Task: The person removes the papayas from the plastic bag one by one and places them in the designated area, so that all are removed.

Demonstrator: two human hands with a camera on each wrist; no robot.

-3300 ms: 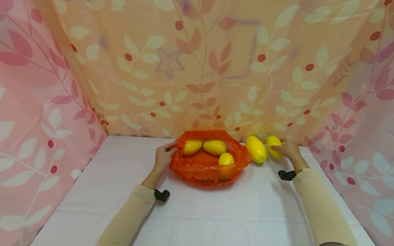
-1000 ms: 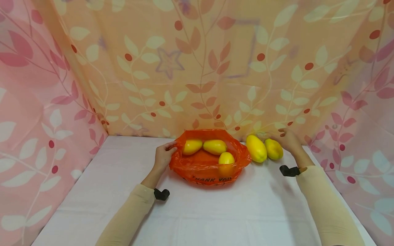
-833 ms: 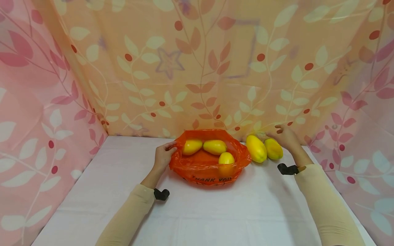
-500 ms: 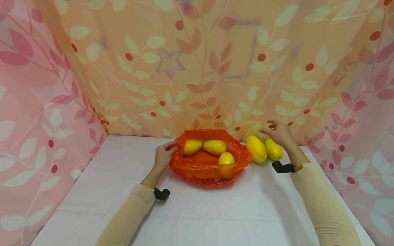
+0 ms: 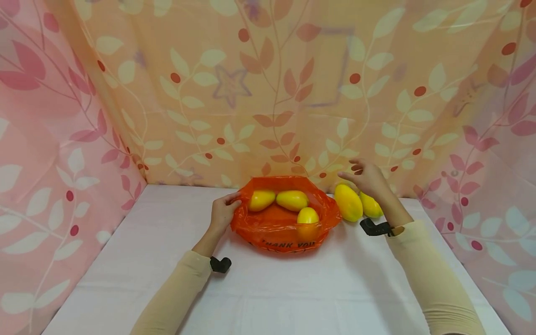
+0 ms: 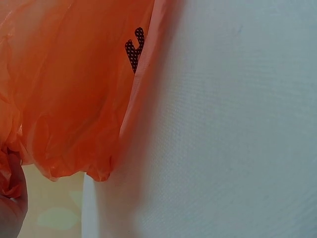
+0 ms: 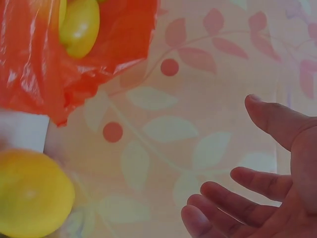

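An orange-red plastic bag [image 5: 268, 234] with "THANK YOU" printed on it stands on the table, its mouth spread wide. Three yellow oblong fruits lie inside: a left one [image 5: 261, 200], a middle one [image 5: 292, 200] and a front right one [image 5: 308, 217]. My left hand [image 5: 222, 215] pinches the bag's left rim. Two more such fruits, a nearer one [image 5: 348, 203] and a farther right one [image 5: 371, 206], rest side by side just right of the bag. Over these two hovers my right hand [image 5: 369, 179], fingers spread and holding nothing; it partly hides the farther one.
A white cloth covers the table [image 5: 268, 288]. Leaf-patterned fabric hangs as a back wall [image 5: 276, 93] behind the bag, with pink side walls [image 5: 50, 153] at left and right. A black wrist mount [image 5: 376, 227] sits on each wrist.
My right hand gripped the far right fruit at first. It has let go, leaving the fruit on the table, then risen and moved left over both fruits. My left hand keeps its place.
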